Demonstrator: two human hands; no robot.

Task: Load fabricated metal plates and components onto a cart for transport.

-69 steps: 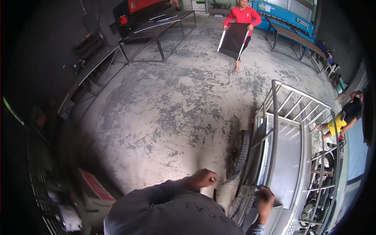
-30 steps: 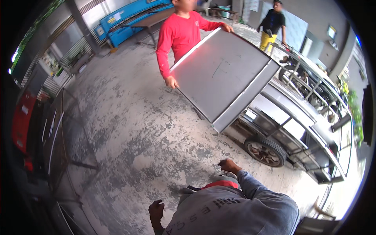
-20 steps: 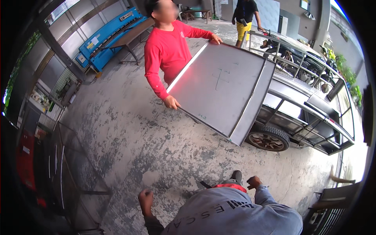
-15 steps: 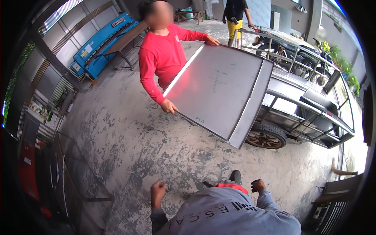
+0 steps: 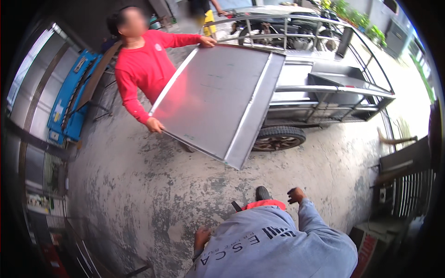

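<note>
Looking down at a person in a grey printed shirt (image 5: 273, 243) with a red waistband (image 5: 266, 204), standing on a patchy concrete floor (image 5: 153, 185). The right hand (image 5: 295, 195) is held out beside the waist with nothing visible in it, fingers bent and a little apart. The left hand (image 5: 202, 236) hangs close against the shirt's side and is partly hidden; whether its fingers are spread or closed, or hold anything, cannot be told.

In front, well apart from both hands, is a wide grey sheet-metal panel (image 5: 211, 95) with faint green marks and a raised strip along its right edge. A co-worker in a red long-sleeved shirt (image 5: 148, 67) holds it tilted, gripping near the two corners of its left edge. Its lower corner points toward the grey-shirted person.

The panel's right edge overlaps, in view, a metal cart with tubular rails (image 5: 333, 89); whether they touch cannot be told. A spoked wheel (image 5: 279, 138) sits under the cart's near edge, and an open metal box (image 5: 340, 76) lies toward its right end. Beyond the cart's far rail stands a motorcycle (image 5: 301, 34). Near the floor's left edge is a long blue machine (image 5: 69, 104).
</note>
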